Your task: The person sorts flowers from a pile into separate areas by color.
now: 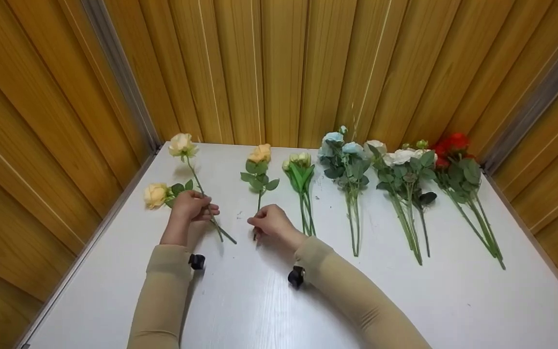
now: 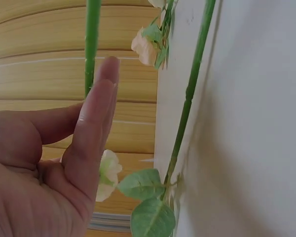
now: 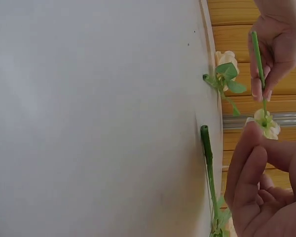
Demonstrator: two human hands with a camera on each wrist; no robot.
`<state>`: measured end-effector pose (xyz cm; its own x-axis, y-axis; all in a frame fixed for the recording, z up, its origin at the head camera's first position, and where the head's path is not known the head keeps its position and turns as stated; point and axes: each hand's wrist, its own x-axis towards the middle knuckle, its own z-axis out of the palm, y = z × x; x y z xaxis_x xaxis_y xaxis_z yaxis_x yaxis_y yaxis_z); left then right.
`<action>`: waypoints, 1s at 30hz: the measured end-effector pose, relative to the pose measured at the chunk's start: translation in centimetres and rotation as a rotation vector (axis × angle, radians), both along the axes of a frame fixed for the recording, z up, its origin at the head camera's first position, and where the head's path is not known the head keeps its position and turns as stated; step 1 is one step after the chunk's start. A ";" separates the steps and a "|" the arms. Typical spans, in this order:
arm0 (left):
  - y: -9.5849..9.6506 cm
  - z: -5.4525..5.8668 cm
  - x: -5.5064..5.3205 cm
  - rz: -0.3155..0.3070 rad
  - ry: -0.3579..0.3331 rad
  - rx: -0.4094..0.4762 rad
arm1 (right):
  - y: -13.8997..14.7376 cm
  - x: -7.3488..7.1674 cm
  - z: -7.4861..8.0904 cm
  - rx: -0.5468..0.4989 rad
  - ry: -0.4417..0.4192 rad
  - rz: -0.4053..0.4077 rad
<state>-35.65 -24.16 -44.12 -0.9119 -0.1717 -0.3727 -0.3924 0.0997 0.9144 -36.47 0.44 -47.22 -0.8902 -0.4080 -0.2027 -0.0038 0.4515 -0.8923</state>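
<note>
My left hand (image 1: 191, 206) pinches the green stem of a pale yellow rose (image 1: 182, 145) between thumb and fingers, raised above the white table. Beneath that hand lies another yellow rose (image 1: 155, 195), its leafy stem (image 2: 187, 106) flat on the tabletop in the left wrist view. An orange-yellow rose (image 1: 260, 153) lies to the right, its bare stem end (image 3: 205, 136) pointing toward me. Just over this stem is my right hand (image 1: 272, 222), its fingers loosely bent; the right wrist view shows the stem apart from them.
Rightward along the table (image 1: 240, 300) lie white-green tulips (image 1: 300, 159), light blue flowers (image 1: 333, 140), white flowers (image 1: 401, 156) and red flowers (image 1: 453, 144), with stems toward me. Wood-patterned panels (image 1: 279, 72) stand behind and at both sides.
</note>
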 end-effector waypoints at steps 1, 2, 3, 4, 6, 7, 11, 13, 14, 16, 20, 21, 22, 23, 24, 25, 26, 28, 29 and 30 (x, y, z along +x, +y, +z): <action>0.4 0.1 -0.1 0.004 0.017 0.008 | -0.3 0.2 0.2 -0.022 -0.007 0.008; 0.9 0.2 -0.2 0.008 0.032 0.014 | -0.5 0.3 0.3 -0.046 -0.018 0.017; 1.4 0.3 -0.3 0.012 0.047 0.023 | -0.8 0.5 0.5 -0.064 -0.027 0.027; 1.9 0.4 -0.3 0.014 0.061 0.034 | -1.1 0.7 0.6 -0.079 -0.029 0.037; 2.9 0.5 -0.5 0.019 0.088 0.050 | -1.4 1.0 0.9 -0.102 -0.025 0.066; 3.4 0.6 -0.5 0.020 0.102 0.057 | -1.6 1.2 1.0 -0.105 -0.012 0.077; 5.1 0.8 -0.7 0.008 0.142 0.051 | -1.9 1.4 1.2 -0.121 0.067 0.082; 5.6 0.9 -0.8 -0.004 0.155 0.035 | -1.9 1.4 1.2 -0.131 0.086 0.065; 5.7 0.9 -0.8 -0.010 0.159 0.027 | -1.9 1.4 1.2 -0.140 0.086 0.058; 5.6 0.8 -0.7 -0.018 0.162 0.011 | -1.9 1.4 1.3 -0.157 0.078 0.045; 4.5 0.4 -0.6 -0.037 0.118 -0.070 | -1.7 1.1 1.2 -0.178 0.065 -0.001; 4.1 0.3 -0.5 -0.040 0.092 -0.104 | -1.6 1.0 1.1 -0.178 0.068 -0.016; 3.7 0.2 -0.5 -0.046 0.062 -0.141 | -1.4 0.8 1.1 -0.177 0.071 -0.032; 3.2 0.0 -0.4 -0.055 0.030 -0.179 | -1.3 0.7 1.0 -0.177 0.071 -0.051; 2.8 -0.2 -0.4 -0.065 -0.003 -0.220 | -1.1 0.6 1.0 -0.169 0.078 -0.066; 2.4 -0.3 -0.4 -0.076 -0.039 -0.264 | -1.0 0.4 0.9 -0.159 0.082 -0.080; 2.0 -0.5 -0.3 -0.088 -0.075 -0.310 | -0.8 0.3 0.9 -0.151 0.082 -0.093; 1.3 -0.8 -0.2 -0.116 -0.134 -0.388 | -0.5 0.0 0.8 -0.130 0.084 -0.113; 1.0 -0.9 -0.1 -0.128 -0.162 -0.421 | -0.3 -0.1 0.7 -0.119 0.082 -0.123; 0.7 -1.0 0.0 -0.142 -0.186 -0.454 | -0.2 -0.2 0.6 -0.108 0.079 -0.130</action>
<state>-35.63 -23.46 -45.17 -0.8632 -0.2331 -0.4478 -0.4984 0.5349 0.6823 -36.69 0.27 -46.60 -0.9483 -0.3040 -0.0914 -0.0236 0.3547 -0.9347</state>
